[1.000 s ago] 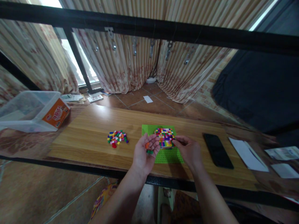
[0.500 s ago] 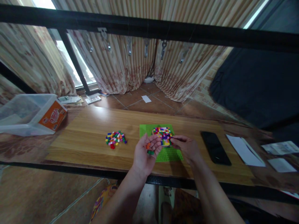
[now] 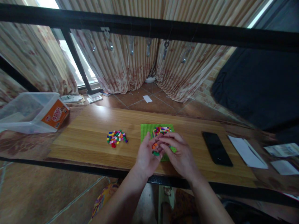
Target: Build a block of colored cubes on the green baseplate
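My left hand point(image 3: 147, 157) is turned palm up and cupped, with a few small orange and green toy bricks point(image 3: 155, 153) resting in it. Over that palm my right hand point(image 3: 178, 152) bends its thumb and fingers together by the bricks; whatever is between the fingertips is hidden. Both hands are above a green studded baseplate point(image 3: 146, 128). On the plate stands a block built of many-coloured bricks point(image 3: 162, 130), its near part covered by my hands. Left of them lies a loose pile of small coloured bricks point(image 3: 116, 137).
A black phone point(image 3: 216, 148) lies right of the plate on the wooden board point(image 3: 88, 133), with white paper point(image 3: 246, 152) past it. A clear plastic box point(image 3: 30, 113) with an orange label stands at the far left. A dark rail point(image 3: 149, 26) crosses above the table.
My right hand has moved from the brick block on the plate, left and toward me, over my left palm. The left hand still holds its bricks. The view has shifted slightly.
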A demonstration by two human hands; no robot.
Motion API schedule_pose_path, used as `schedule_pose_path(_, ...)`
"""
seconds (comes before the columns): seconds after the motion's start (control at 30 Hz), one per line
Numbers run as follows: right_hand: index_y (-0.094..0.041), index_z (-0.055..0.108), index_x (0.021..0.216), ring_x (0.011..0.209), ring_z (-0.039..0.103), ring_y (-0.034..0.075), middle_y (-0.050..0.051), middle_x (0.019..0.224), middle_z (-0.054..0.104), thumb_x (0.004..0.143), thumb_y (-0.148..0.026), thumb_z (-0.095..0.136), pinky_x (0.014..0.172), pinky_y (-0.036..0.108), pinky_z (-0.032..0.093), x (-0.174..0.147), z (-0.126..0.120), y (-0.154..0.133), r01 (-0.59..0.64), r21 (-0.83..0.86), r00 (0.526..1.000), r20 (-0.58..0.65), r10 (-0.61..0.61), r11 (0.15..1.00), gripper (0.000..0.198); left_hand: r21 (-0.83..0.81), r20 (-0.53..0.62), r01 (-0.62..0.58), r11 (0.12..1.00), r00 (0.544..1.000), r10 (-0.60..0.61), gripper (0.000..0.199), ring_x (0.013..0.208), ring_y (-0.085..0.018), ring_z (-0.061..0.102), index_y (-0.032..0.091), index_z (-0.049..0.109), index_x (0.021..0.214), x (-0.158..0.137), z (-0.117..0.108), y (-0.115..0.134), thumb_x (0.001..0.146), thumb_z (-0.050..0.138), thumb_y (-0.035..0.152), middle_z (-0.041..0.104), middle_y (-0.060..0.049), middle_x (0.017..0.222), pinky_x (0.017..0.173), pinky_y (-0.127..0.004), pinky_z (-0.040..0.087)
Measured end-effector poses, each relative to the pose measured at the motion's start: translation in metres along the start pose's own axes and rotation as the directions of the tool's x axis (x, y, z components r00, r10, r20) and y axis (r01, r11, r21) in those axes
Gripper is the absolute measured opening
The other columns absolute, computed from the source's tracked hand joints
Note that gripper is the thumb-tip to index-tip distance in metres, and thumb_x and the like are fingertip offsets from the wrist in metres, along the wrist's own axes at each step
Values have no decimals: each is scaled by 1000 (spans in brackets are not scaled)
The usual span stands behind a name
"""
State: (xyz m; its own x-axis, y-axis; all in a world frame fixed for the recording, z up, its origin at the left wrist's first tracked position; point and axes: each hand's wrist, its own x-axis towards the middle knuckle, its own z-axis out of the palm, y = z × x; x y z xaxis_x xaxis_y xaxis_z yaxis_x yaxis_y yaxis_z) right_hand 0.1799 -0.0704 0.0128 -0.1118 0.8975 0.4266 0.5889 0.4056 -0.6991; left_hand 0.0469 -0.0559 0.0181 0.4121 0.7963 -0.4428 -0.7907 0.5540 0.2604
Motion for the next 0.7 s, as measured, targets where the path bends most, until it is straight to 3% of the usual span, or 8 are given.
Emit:
schedule_pose_path(0.1,-30,72,102,107,56,23,5,109,63,87,-22,58,91,43,47,0,5,-4,67,-71,996,64,-63,995,21,-18,9,10,1000,1000,-10,43,47,-5,46,10,66,87,-2,1,0,93,42,45,58,-2,65,49,-15,42)
schedule_pose_path(0.3,-27,73,90,103,56,22,4,106,65,88,-24,59,89,41,46,1,9,-4,99,-98,994,45,-95,990,14,-41,45,25,999,999,-23,43,50,-4,49,8,66,88,-2,1,-1,93,43,44,60,-4,69,52,-14,43)
schedule_pose_path(0.4,-26,71,90,100,59,22,5,102,67,89,-27,56,88,40,47,2,3,0,33,-71,999,37,-31,997,15,4,22,23,1000,999,-23,42,53,-7,54,8,67,91,-2,1,0,92,45,44,62,-5,68,55,-17,47)
schedule_pose_path(0.5,-23,69,90,90,63,21,5,93,70,89,-34,54,83,37,48,2,-10,10,-94,-70,995,-43,91,993,19,87,-71,4,996,997,2,39,64,-12,62,7,68,90,-2,-1,3,91,48,41,68,-12,78,59,-22,52)
schedule_pose_path(0.6,-21,69,84,83,65,22,6,87,71,87,-38,55,78,36,49,2,-22,23,-171,-141,979,-135,152,975,23,129,-182,-48,990,981,71,29,58,-9,60,8,67,86,-1,-5,7,89,51,33,69,-10,77,48,-17,46)
schedule_pose_path(0.7,-21,69,82,80,65,22,7,85,71,87,-36,53,75,35,49,1,-25,32,-159,-220,985,-99,141,963,22,142,-220,-74,987,970,104,22,50,-6,55,9,66,84,1,-7,9,88,53,25,67,-6,69,41,-14,38)
